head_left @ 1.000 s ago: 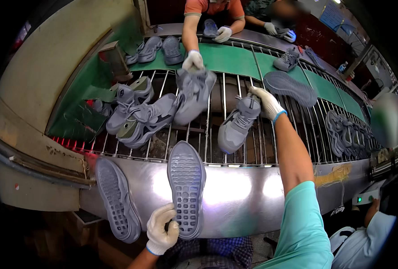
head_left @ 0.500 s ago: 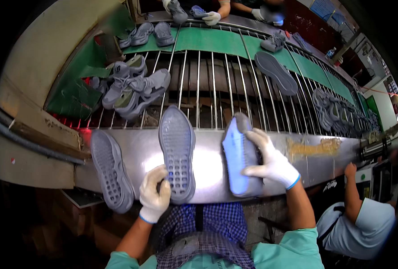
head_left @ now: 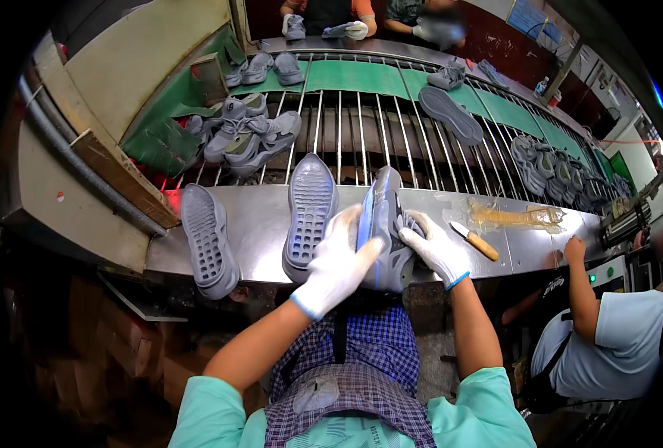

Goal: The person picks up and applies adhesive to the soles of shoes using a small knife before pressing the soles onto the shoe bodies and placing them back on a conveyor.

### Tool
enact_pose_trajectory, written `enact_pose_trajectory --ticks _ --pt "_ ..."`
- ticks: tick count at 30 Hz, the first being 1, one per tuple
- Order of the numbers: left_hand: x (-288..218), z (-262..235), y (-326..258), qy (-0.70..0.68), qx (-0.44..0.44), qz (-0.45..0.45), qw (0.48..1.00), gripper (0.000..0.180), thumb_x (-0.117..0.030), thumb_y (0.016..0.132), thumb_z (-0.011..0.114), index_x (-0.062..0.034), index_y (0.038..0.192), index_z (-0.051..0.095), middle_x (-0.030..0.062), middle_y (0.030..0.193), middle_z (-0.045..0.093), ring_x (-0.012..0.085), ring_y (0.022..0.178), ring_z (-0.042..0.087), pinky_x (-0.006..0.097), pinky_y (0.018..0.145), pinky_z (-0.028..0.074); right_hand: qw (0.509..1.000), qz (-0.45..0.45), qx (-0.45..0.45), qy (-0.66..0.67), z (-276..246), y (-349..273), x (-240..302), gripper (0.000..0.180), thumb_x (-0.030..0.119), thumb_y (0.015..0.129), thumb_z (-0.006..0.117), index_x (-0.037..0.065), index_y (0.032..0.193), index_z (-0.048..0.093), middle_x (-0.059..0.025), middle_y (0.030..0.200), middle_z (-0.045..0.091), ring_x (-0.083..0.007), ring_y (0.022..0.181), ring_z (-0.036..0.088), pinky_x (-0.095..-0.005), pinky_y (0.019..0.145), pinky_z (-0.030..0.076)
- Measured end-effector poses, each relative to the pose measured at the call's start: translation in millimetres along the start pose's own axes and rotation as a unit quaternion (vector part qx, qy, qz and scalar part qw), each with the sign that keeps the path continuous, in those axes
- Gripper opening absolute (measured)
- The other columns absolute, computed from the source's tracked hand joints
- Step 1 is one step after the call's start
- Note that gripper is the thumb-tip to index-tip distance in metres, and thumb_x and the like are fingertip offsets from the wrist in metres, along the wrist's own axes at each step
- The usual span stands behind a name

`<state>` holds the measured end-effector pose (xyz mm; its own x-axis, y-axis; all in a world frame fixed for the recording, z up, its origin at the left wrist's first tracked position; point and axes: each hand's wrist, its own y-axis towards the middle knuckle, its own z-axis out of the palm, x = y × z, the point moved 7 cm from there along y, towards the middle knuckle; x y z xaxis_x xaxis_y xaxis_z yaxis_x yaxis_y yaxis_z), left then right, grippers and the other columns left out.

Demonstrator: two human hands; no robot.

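A grey shoe upper [head_left: 386,224] lies on its side on the steel counter [head_left: 264,224] in front of me. My left hand [head_left: 336,261], in a white glove, rests on its near side. My right hand [head_left: 437,248], also gloved, grips its right side. A grey sole [head_left: 310,213] lies tread-up just left of the shoe, untouched. Another grey sole [head_left: 207,243] sits further left at the counter's edge.
A wooden-handled knife [head_left: 474,241] and a smear of yellowish glue [head_left: 514,217] lie to the right. Grey shoes [head_left: 245,134] pile on the rod conveyor [head_left: 346,127]; a loose sole [head_left: 451,113] lies beyond. A seated person [head_left: 607,336] is at right; other people's gloved hands work at the far side.
My left hand has left the middle sole and moved right onto the shoe. My right hand has shifted to the shoe's right side, and the shoe now lies turned on its side.
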<state>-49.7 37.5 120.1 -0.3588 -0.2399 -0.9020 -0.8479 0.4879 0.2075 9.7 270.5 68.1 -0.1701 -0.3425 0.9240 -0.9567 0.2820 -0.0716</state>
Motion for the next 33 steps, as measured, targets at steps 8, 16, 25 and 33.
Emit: enact_pose_trajectory --ticks 8,16,25,33 --pt "31.9 64.2 5.7 -0.411 0.190 -0.305 0.838 0.064 -0.035 0.099 0.075 -0.0005 0.148 0.053 0.0191 0.137 0.065 0.0279 0.124 0.065 0.043 0.104 0.058 0.832 -0.067 0.076 0.546 24.7 -62.5 3.2 0.054 0.037 0.109 0.060 0.001 0.149 0.057 -0.0132 0.148 0.061 -0.0271 0.133 0.060 -0.0415 0.112 0.049" --pt "-0.7 96.6 -50.7 -0.266 0.167 -0.149 0.937 0.093 -0.035 0.093 0.083 0.0074 0.157 0.031 0.0220 0.146 0.052 0.0302 0.138 0.053 0.047 0.118 0.045 0.935 -0.053 -0.083 0.342 26.2 -103.9 -76.1 0.041 0.029 0.117 0.039 0.002 0.145 0.051 -0.0085 0.115 0.062 -0.0158 0.109 0.062 -0.0324 0.099 0.055" --pt "9.9 -19.3 105.5 0.168 0.084 -0.008 0.982 0.059 -0.032 0.097 0.073 -0.0019 0.146 0.058 0.0195 0.145 0.064 0.0324 0.131 0.063 0.043 0.114 0.049 0.456 0.044 0.256 0.851 107.1 -158.8 -25.6 0.065 0.041 0.097 0.077 0.004 0.144 0.052 -0.0205 0.121 0.067 -0.0390 0.112 0.069 -0.0558 0.100 0.056" --pt "156.9 -86.0 167.8 0.378 -0.012 -0.157 0.912 0.093 -0.064 0.088 0.069 0.0051 0.149 0.054 0.0316 0.144 0.062 0.0434 0.132 0.062 0.047 0.115 0.047 0.415 0.021 0.294 0.861 96.7 -149.5 8.2 0.082 0.041 0.093 0.081 0.001 0.154 0.042 -0.0234 0.130 0.062 -0.0407 0.123 0.066 -0.0555 0.105 0.055"
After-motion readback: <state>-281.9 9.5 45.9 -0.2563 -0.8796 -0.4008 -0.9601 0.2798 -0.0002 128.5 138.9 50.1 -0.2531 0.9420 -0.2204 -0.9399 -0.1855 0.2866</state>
